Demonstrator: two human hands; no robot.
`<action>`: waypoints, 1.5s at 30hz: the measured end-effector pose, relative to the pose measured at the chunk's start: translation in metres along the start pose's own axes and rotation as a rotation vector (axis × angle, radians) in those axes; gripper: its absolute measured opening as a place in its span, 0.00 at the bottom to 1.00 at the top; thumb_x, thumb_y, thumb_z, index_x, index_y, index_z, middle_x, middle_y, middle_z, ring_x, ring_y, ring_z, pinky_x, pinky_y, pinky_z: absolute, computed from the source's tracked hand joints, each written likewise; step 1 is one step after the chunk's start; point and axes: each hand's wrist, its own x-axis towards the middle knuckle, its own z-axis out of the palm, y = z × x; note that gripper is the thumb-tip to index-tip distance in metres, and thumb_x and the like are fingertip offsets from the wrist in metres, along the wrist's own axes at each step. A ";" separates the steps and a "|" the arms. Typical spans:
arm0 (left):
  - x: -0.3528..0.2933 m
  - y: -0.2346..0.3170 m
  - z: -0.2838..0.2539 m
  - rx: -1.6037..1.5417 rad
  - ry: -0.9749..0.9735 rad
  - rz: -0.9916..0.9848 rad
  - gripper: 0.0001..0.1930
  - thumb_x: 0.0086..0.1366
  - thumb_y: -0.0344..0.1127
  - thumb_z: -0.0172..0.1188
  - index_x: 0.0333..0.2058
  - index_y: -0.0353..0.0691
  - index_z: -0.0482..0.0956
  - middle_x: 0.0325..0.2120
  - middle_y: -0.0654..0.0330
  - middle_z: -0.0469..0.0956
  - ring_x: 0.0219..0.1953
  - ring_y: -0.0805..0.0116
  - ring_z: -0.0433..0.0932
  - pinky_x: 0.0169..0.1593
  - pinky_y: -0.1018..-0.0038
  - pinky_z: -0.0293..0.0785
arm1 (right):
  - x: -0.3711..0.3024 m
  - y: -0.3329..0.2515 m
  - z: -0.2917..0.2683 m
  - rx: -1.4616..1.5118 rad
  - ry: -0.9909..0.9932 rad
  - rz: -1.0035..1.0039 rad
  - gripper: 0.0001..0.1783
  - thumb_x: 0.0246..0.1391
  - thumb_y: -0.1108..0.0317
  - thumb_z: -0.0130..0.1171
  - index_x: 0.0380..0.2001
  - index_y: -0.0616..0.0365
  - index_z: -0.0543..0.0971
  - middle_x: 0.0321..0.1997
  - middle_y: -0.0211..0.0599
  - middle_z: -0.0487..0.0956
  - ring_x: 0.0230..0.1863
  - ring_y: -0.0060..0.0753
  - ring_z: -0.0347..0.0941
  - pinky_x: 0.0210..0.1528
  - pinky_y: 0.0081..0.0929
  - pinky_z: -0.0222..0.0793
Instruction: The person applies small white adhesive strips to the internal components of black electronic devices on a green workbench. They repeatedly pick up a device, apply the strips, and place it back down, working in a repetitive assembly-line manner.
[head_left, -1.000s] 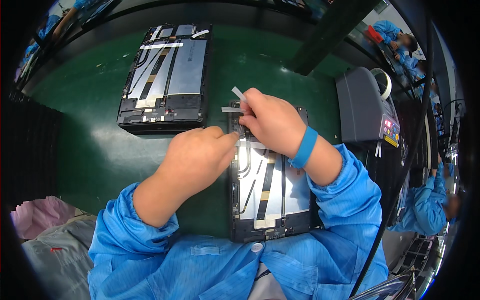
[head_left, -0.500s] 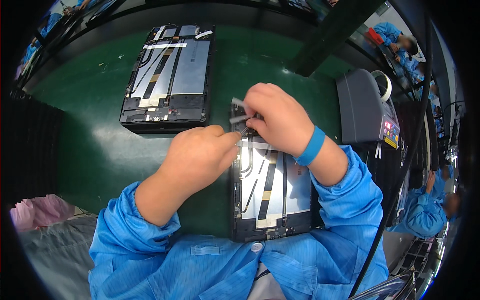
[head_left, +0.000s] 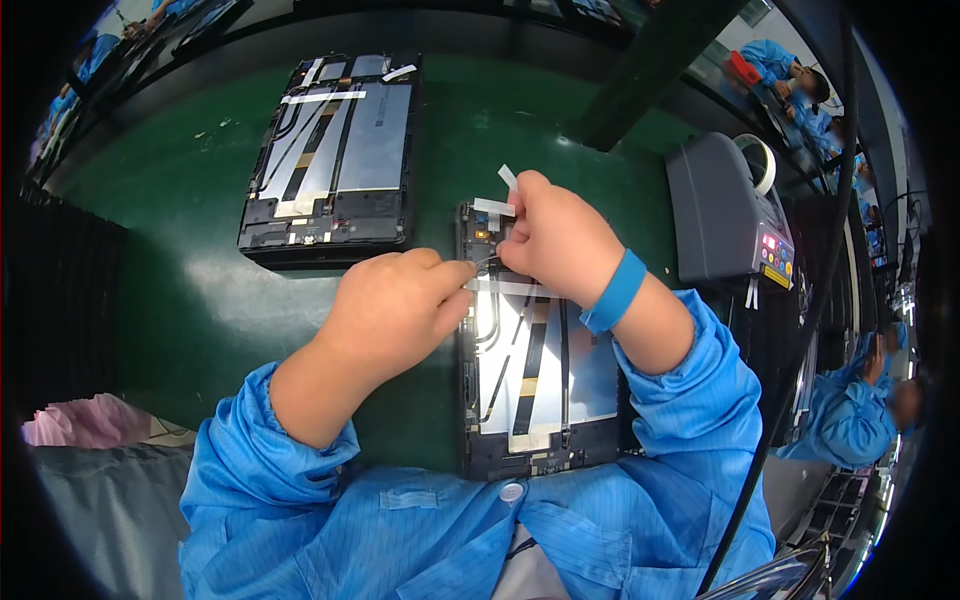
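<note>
In front of me lies an opened tablet (head_left: pixel 595 385), its silver battery area and black ribbon cable exposed. Over its upper left part, my left hand (head_left: pixel 395 305) is closed in a pinch at one end of a thin wire (head_left: pixel 486 260). The other end meets the pinched fingertips of my right hand (head_left: pixel 560 235), which wears a blue wristband (head_left: pixel 627 290). Two short white tape strips stick out from the right fingers: an upper strip (head_left: pixel 508 178) and a lower strip (head_left: pixel 490 207). A longer tape strip (head_left: pixel 515 288) crosses the tablet just below my hands.
At the upper left, a second opened tablet (head_left: pixel 375 150) rests on top of a stack on the green table (head_left: pixel 180 240). A grey tape dispenser (head_left: pixel 715 210) with a white roll stands at the right. A black cable (head_left: pixel 800 350) hangs along the right side; co-workers in blue sit beyond.
My right hand has shifted slightly and turned, so the tape strips at its fingers now point further up. The tablet's upper left corner shows more. My left hand stays nearly in place.
</note>
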 end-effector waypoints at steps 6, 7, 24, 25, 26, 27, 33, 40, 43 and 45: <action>0.001 0.000 -0.001 -0.024 -0.024 -0.012 0.11 0.53 0.33 0.61 0.36 0.42 0.80 0.26 0.57 0.77 0.28 0.56 0.77 0.32 0.65 0.73 | -0.006 0.002 -0.004 0.103 -0.026 0.019 0.16 0.43 0.72 0.59 0.36 0.64 0.69 0.27 0.45 0.78 0.32 0.48 0.76 0.38 0.39 0.70; 0.001 0.001 -0.001 -0.027 -0.029 -0.016 0.11 0.53 0.33 0.61 0.36 0.42 0.80 0.26 0.57 0.77 0.28 0.56 0.77 0.32 0.65 0.73 | -0.008 0.003 -0.002 0.109 -0.010 0.004 0.16 0.43 0.72 0.59 0.36 0.64 0.69 0.27 0.45 0.78 0.32 0.48 0.76 0.37 0.39 0.70; 0.001 0.003 -0.004 -0.007 -0.082 -0.058 0.15 0.55 0.33 0.58 0.43 0.44 0.78 0.26 0.56 0.76 0.31 0.55 0.77 0.34 0.64 0.73 | -0.009 0.012 -0.004 0.030 0.142 -0.313 0.12 0.42 0.76 0.60 0.32 0.58 0.70 0.27 0.38 0.75 0.34 0.41 0.73 0.35 0.34 0.68; 0.001 0.003 -0.004 -0.009 -0.093 -0.063 0.15 0.56 0.34 0.57 0.43 0.44 0.78 0.27 0.56 0.76 0.31 0.55 0.77 0.35 0.64 0.73 | -0.007 0.015 -0.003 0.034 0.135 -0.395 0.12 0.42 0.76 0.59 0.32 0.57 0.70 0.28 0.38 0.75 0.36 0.43 0.72 0.36 0.35 0.68; 0.002 0.003 -0.004 -0.016 -0.099 -0.064 0.15 0.56 0.34 0.57 0.43 0.44 0.78 0.27 0.55 0.77 0.31 0.55 0.77 0.35 0.63 0.73 | -0.005 0.017 -0.001 0.038 0.128 -0.478 0.11 0.43 0.76 0.59 0.32 0.55 0.71 0.29 0.39 0.75 0.37 0.45 0.72 0.38 0.37 0.68; 0.003 0.003 -0.004 -0.022 -0.105 -0.064 0.15 0.56 0.34 0.57 0.43 0.44 0.78 0.27 0.55 0.77 0.31 0.54 0.77 0.35 0.63 0.73 | -0.003 0.018 -0.001 0.015 0.106 -0.486 0.11 0.43 0.75 0.59 0.32 0.55 0.71 0.28 0.38 0.75 0.37 0.45 0.71 0.37 0.37 0.68; 0.003 0.002 -0.004 -0.057 -0.105 -0.060 0.15 0.56 0.34 0.56 0.43 0.43 0.78 0.26 0.53 0.78 0.30 0.54 0.77 0.34 0.62 0.73 | -0.001 0.019 0.005 -0.022 0.077 -0.398 0.11 0.44 0.75 0.58 0.32 0.58 0.69 0.26 0.41 0.75 0.34 0.46 0.72 0.35 0.38 0.68; 0.001 -0.002 0.002 -0.052 -0.050 -0.004 0.15 0.55 0.34 0.58 0.43 0.40 0.79 0.24 0.55 0.77 0.26 0.56 0.76 0.31 0.64 0.72 | -0.015 -0.002 0.010 -0.032 0.132 -0.051 0.14 0.42 0.74 0.59 0.34 0.64 0.69 0.27 0.50 0.77 0.31 0.53 0.75 0.36 0.43 0.70; 0.002 -0.002 0.002 -0.063 -0.020 -0.021 0.17 0.52 0.34 0.62 0.43 0.39 0.78 0.20 0.58 0.74 0.22 0.61 0.74 0.28 0.67 0.70 | -0.014 -0.003 0.009 -0.036 0.130 0.015 0.15 0.41 0.73 0.60 0.34 0.64 0.69 0.28 0.50 0.77 0.32 0.53 0.75 0.38 0.42 0.70; 0.003 -0.002 0.001 -0.102 -0.021 -0.079 0.19 0.51 0.34 0.63 0.43 0.39 0.77 0.18 0.60 0.71 0.21 0.64 0.72 0.27 0.69 0.68 | -0.011 -0.005 0.006 -0.016 0.098 0.053 0.16 0.40 0.73 0.60 0.35 0.64 0.70 0.28 0.50 0.77 0.33 0.53 0.75 0.38 0.41 0.70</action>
